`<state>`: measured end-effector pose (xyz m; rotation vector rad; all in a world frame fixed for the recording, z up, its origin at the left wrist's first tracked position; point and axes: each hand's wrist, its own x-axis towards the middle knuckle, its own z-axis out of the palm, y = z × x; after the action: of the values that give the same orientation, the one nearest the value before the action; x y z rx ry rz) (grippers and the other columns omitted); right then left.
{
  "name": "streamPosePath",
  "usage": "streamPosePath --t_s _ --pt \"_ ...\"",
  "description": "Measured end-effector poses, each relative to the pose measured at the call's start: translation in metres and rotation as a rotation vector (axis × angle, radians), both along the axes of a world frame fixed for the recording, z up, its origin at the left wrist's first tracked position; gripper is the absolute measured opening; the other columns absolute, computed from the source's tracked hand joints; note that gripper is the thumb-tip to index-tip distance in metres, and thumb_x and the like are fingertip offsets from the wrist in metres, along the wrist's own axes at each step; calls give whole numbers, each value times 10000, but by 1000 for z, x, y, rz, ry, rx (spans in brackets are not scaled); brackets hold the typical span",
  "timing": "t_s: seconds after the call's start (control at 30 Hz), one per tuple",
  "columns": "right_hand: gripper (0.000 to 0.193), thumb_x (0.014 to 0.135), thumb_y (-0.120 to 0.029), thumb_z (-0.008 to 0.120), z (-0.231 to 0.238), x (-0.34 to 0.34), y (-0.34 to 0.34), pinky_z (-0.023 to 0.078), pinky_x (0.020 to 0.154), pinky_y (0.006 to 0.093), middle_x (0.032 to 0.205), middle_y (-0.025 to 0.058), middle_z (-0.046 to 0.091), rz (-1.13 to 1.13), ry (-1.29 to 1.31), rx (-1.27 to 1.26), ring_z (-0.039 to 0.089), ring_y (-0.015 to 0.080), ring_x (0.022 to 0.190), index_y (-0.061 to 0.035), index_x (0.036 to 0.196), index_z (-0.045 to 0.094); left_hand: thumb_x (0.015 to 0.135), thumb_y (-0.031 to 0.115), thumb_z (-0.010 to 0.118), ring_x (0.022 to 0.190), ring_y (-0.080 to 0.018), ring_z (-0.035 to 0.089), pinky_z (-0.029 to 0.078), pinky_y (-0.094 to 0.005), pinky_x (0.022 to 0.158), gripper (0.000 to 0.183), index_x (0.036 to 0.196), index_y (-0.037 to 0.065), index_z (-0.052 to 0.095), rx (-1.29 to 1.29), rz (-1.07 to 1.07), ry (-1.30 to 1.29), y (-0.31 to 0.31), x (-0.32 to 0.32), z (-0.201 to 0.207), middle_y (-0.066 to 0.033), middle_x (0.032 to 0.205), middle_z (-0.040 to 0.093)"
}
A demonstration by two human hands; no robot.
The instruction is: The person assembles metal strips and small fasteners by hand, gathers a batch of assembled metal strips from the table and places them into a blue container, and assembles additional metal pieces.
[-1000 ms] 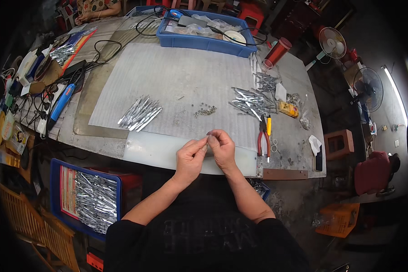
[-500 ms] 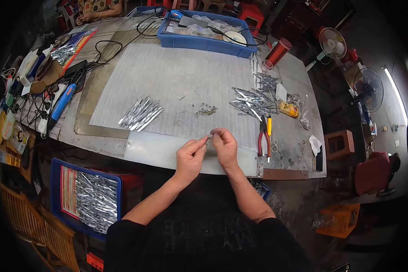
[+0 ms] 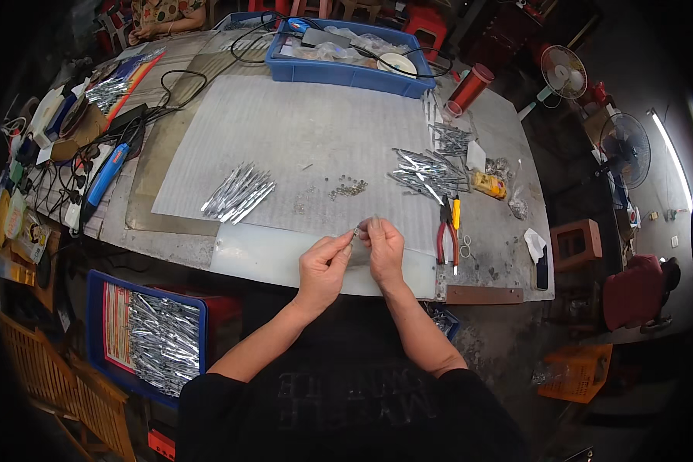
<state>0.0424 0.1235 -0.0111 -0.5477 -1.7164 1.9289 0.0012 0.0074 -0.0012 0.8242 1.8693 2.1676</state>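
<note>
Just above the front edge of the white plastic board (image 3: 262, 250), my hands meet at the fingertips. My left hand (image 3: 323, 267) pinches a tiny metallic piece, mostly hidden by the fingers. My right hand (image 3: 384, 248) is closed with thumb and fingertips at that same piece; what it holds is too small to make out. Beyond them, small round metal parts (image 3: 348, 189) lie scattered on the pale foam sheet (image 3: 239, 123), beside a patch of tiny clear bits (image 3: 303, 202). A pile of slim silvery metal strips (image 3: 239, 191) is on the left, and another pile (image 3: 427, 173) on the right.
Red-handled pliers (image 3: 446, 231) and a yellow tool (image 3: 456, 213) lie right of my hands. A blue tray (image 3: 346, 75) with plastic bags stands at the back. A blue power tool (image 3: 109, 173) with cables lies left. A blue bin (image 3: 203, 339) of metal strips is at lower left.
My right hand's fingers have shifted slightly and drawn closer around the small piece at the left fingertips. The left hand stays almost in place.
</note>
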Motion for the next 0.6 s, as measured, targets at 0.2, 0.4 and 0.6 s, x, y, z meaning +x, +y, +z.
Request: streamPosePath --t_s 0.2,0.4,0.6 --pt "98 810 -96 588 -3 1 -9 388 587 187 744 -16 525 -28 128 171 439 43 656 -8 817 545 803 -8 540 622 -86 476 393 -208 552 202 995 -10 603 10 26 3 3 1 -4 -38 696 535" --pt "107 797 -94 596 0 -1 -9 393 551 205 730 7 530 -14 156 85 456 63 626 -2 796 540 801 -3 547 622 -89 481 395 -210 550 203 995 -9 603 43 17 -52 4 0 -9 -38 696 536" --pt "95 784 -70 569 3 1 -9 398 529 252 702 68 527 -109 87 566 473 136 584 14 791 525 802 -3 545 617 -88 483 395 -209 546 201 995 -11 602 1 50 42 4 1 -6 -38 696 538"
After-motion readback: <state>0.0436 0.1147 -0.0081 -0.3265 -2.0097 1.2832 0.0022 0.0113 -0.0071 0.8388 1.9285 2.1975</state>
